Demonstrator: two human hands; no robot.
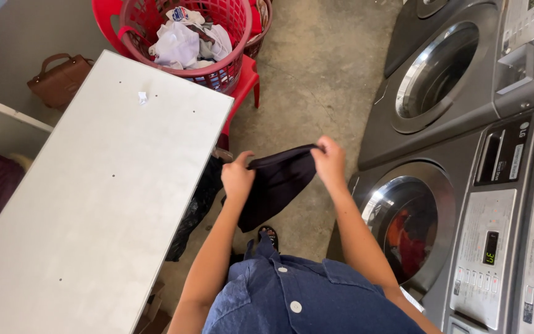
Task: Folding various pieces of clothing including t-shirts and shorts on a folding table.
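dark garment (276, 182) hangs stretched between the hands, left hand (237, 178) and right hand (329, 162) both pinching its top edge.

We see soft, even daylight and a sharp picture. Left of our hands the white bench (94, 204) reads bright, nearly washed out. Right of them, the washer doors (410, 218) carry curved glare on their chrome rims. The dark cloth (276, 182) between our hands loses detail. Straight edges bow slightly toward the corners.
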